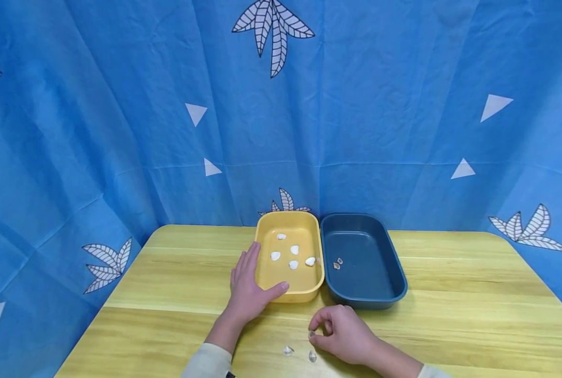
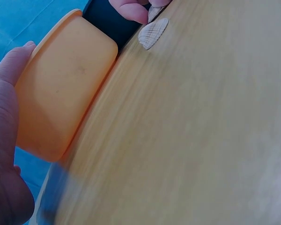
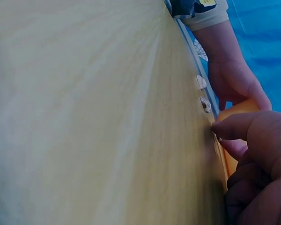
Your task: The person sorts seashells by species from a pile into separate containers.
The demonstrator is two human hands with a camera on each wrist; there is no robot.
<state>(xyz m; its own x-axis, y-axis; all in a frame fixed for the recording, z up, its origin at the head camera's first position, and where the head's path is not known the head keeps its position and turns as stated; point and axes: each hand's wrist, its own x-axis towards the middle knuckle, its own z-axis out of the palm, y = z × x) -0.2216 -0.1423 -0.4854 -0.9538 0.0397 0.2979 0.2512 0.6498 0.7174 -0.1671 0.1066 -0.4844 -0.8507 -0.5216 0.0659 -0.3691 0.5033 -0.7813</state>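
Right hand [image 3: 264,164] at lower right pinching a small shell [image 3: 218,138] (mostly hidden), two shells [image 3: 206,104] on the worktop [image 3: 93,112] right of centre, left hand [image 3: 232,79] at upper right, blue cloth [image 3: 264,42] behind

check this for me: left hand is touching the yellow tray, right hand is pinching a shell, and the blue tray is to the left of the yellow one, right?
The side is wrong: the head view shows the blue tray to the right of the yellow tray. The left hand touching the yellow tray and the right hand pinching a shell are correct.

creased blue curtain [image 1: 380,115], white leaf prints [image 1: 278,50], white triangles [image 1: 494,106], wood-grain table [image 1: 474,294]
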